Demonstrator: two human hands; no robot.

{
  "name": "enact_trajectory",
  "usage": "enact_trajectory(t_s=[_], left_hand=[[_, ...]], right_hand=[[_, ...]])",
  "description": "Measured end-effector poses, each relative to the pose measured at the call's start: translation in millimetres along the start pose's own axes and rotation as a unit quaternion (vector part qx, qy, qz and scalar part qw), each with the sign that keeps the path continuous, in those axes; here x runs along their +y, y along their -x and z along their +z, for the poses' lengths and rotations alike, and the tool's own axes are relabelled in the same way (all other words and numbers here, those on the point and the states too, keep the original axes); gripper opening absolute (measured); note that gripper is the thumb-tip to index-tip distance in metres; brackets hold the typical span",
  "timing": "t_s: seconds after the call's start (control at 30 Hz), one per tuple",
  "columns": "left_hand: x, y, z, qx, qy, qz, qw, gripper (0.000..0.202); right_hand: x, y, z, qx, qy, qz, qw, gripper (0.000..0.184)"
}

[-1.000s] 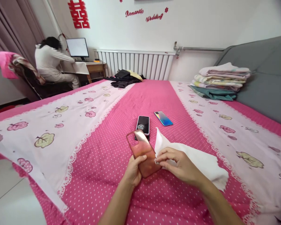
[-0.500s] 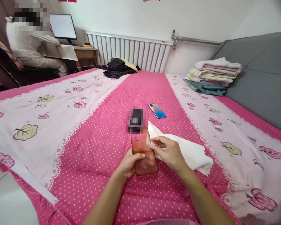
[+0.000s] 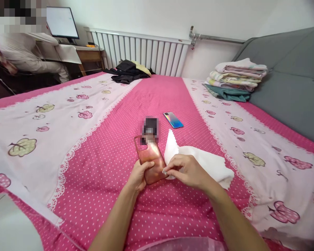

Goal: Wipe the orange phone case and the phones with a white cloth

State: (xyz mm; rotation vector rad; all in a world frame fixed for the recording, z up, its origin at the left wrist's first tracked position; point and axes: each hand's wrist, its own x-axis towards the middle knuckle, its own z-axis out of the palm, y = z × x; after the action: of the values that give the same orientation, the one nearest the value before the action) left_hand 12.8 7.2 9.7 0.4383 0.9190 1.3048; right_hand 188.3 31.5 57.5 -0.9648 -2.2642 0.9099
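An orange-brown see-through phone case (image 3: 157, 162) is tilted to the left above the bed, its camera cutout at the top left. My left hand (image 3: 140, 174) is closed on its lower left side, thumb across the face. At the case's lower right edge, my right hand (image 3: 187, 170) pinches a small whitish, shiny thing (image 3: 164, 171), too small to name. Under and behind the right hand lies a white cloth (image 3: 208, 160) with a scalloped edge. A blue phone (image 3: 173, 120) rests beyond the cloth. Just past the case is a dark, blurred-out object (image 3: 150, 127).
The bed has a pink dotted cover (image 3: 157, 94). Folded bedding (image 3: 237, 79) is stacked by the grey headboard (image 3: 285, 80). Dark clothes (image 3: 128, 71) lie near the radiator (image 3: 143, 50). A person (image 3: 23, 48) sits at a desk (image 3: 90, 54) with a monitor (image 3: 62, 22).
The case has tipped further left, and its face now shines. My right hand has moved down along its right edge. The whole view has shifted slightly.
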Motion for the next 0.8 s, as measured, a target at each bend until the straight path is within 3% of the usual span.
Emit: enact_trajectory(t_s=[0.27, 0.33, 0.47, 0.53, 0.67, 0.8], left_hand=[[-7.7, 0.0, -2.3, -0.047, -0.032, -0.003, 0.998, 0.028], [-8.8, -1.2, -2.5, -0.049, -0.027, 0.006, 0.998, 0.029], [-9.0, -2.7, -1.9, -0.043, -0.014, 0.010, 0.999, 0.030], [-8.4, -2.4, -1.6, -0.034, -0.013, 0.009, 0.999, 0.030], [-7.7, -0.4, -2.6, -0.057, -0.037, -0.020, 0.997, 0.031], [-8.5, 1.9, -4.7, -0.119, -0.069, -0.070, 0.988, 0.034]], right_hand=[[4.3, -11.5, 14.9, 0.120, 0.062, 0.006, 0.991, 0.014], [4.2, -10.7, 12.9, 0.098, 0.063, 0.005, 0.993, 0.015], [2.8, -2.5, 3.2, -0.018, 0.056, 0.006, 0.998, 0.016], [1.9, 0.2, 0.7, -0.030, 0.056, 0.006, 0.998, 0.016], [1.8, -3.7, 5.3, 0.047, 0.067, -0.008, 0.997, 0.016], [7.8, -12.6, 13.9, 0.171, 0.088, 0.000, 0.981, 0.013]])
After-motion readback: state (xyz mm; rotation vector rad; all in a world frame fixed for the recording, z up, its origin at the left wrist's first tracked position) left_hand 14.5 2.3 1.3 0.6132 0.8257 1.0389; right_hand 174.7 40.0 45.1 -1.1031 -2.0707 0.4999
